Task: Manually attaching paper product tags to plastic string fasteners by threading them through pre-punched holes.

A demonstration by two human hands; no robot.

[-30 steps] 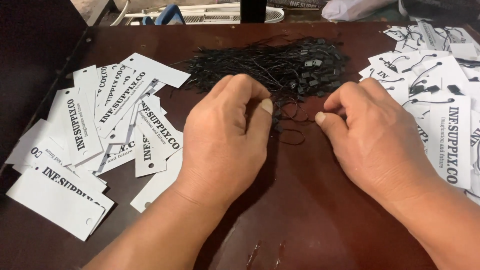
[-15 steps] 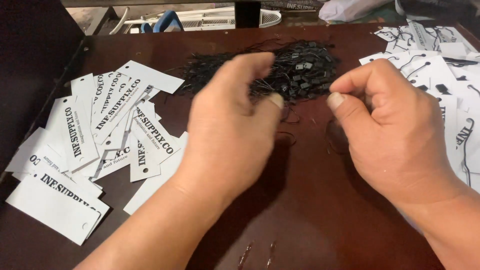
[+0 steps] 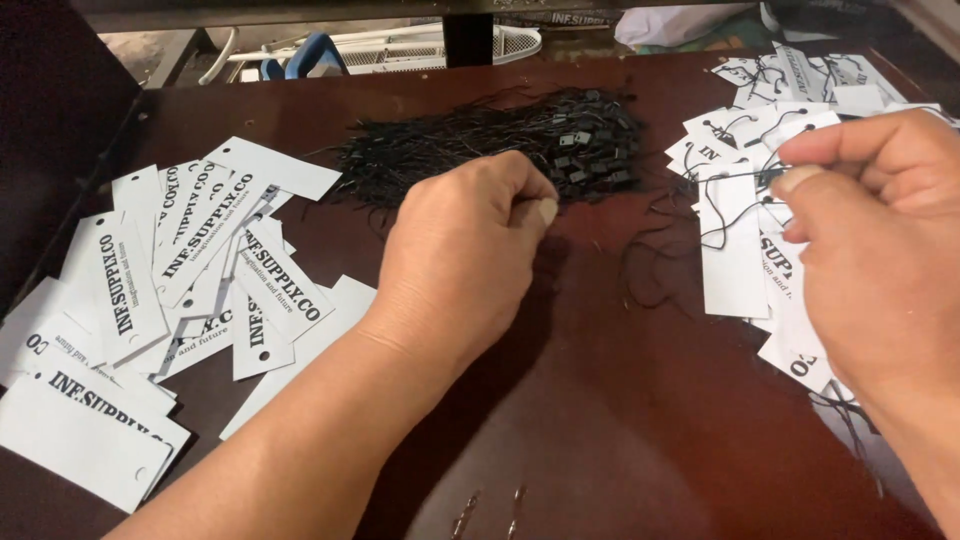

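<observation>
Dark table point(image 3: 620, 420): right hand point(image 3: 880, 250) pinches one black string point(image 3: 735, 176), left hand point(image 3: 465, 255) seemingly fisted on its end.

Both arms are bare, with no sleeve showing anywhere along the forearms. The left hand point(image 3: 465, 255) and the right hand point(image 3: 885, 240) wear no gloves, rings or watch. The fingernails are short and unpainted.

Left hand point(image 3: 465, 255) and right hand point(image 3: 880, 235) pinch a black string point(image 3: 655, 185) taut

A thin black string point(image 3: 655, 180) stretches taut above the dark table.
</observation>
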